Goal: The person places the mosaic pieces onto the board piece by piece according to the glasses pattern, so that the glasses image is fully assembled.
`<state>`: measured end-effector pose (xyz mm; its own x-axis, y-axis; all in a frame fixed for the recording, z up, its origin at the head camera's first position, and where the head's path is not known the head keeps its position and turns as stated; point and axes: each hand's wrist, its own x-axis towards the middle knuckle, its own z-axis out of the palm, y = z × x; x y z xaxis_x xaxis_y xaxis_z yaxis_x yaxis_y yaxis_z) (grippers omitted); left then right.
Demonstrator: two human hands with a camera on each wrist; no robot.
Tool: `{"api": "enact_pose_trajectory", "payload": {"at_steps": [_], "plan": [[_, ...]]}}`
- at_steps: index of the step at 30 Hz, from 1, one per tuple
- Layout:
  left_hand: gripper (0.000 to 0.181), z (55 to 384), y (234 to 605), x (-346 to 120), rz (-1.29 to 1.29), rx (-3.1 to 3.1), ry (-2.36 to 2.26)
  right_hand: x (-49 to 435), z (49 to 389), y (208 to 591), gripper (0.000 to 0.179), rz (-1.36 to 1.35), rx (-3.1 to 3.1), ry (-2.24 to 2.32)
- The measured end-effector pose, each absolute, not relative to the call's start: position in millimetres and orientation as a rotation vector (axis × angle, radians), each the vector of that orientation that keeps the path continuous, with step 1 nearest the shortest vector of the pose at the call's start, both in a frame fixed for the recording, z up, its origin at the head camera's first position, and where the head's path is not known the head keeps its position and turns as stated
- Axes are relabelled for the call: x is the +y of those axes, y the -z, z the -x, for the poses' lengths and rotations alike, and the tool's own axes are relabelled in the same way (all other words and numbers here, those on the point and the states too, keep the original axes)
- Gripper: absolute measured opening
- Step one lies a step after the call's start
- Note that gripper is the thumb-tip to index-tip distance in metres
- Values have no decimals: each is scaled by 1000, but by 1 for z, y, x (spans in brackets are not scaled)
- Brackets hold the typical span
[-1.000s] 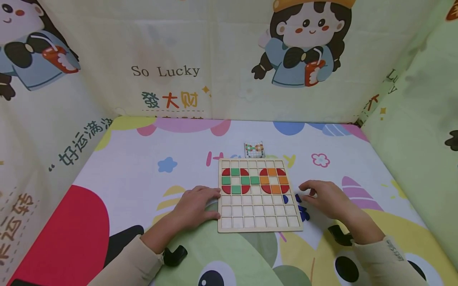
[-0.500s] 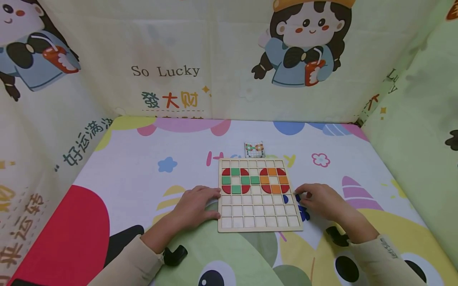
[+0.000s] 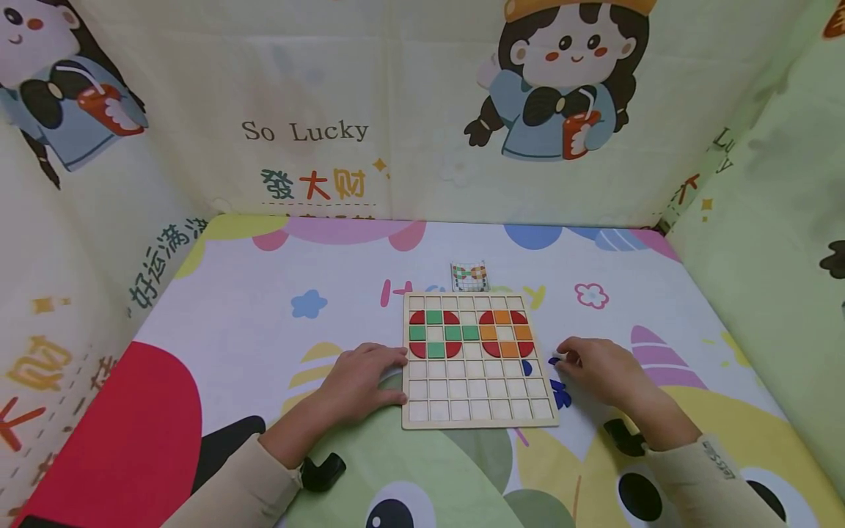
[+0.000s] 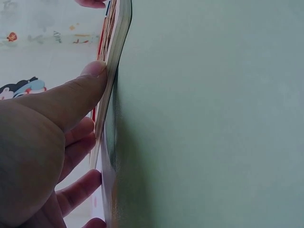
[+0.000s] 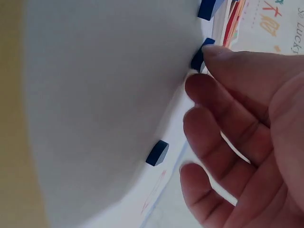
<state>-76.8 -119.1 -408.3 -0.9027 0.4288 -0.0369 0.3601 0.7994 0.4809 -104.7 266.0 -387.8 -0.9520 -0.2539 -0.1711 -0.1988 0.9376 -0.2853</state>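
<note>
A wooden grid board (image 3: 458,411) lies on the table. Red, green and orange tiles fill part of its upper rows. One blue quarter-round tile (image 3: 527,368) sits in a cell near its right edge. My left hand (image 3: 359,381) rests against the board's left edge, its thumb and fingers spread along it; the left wrist view shows the thumb (image 4: 88,83) touching that edge. Right of the board, my right hand (image 3: 604,370) pinches a small blue tile (image 5: 202,56) between thumb and index fingertip, low over the cloth. More blue tiles (image 3: 561,396) lie beside the board.
A small pattern card (image 3: 469,276) lies behind the board, showing a similar coloured design. Another blue tile (image 5: 158,153) lies apart under the right hand's fingers. The tablecloth (image 3: 356,257) carries printed shapes; printed fabric walls (image 3: 422,169) stand at the back and sides.
My right hand first came in to a blue tile at the board's right edge, then drew slightly right with that tile shifting along. The left hand and board have stayed put.
</note>
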Motion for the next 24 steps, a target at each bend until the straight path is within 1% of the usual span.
{"api": "enact_pose_trajectory", "payload": {"at_steps": [9,16,24], "plan": [[58,77,408,-120,-621,2848,-696,268,106,389,23,499,2890,510],[58,77,407,-120,-619,2848,-685,263,109,389,27,477,2866,499],[58,78,409,-120,-633,2849,-674,257,111,390,27,458,2848,469]]}}
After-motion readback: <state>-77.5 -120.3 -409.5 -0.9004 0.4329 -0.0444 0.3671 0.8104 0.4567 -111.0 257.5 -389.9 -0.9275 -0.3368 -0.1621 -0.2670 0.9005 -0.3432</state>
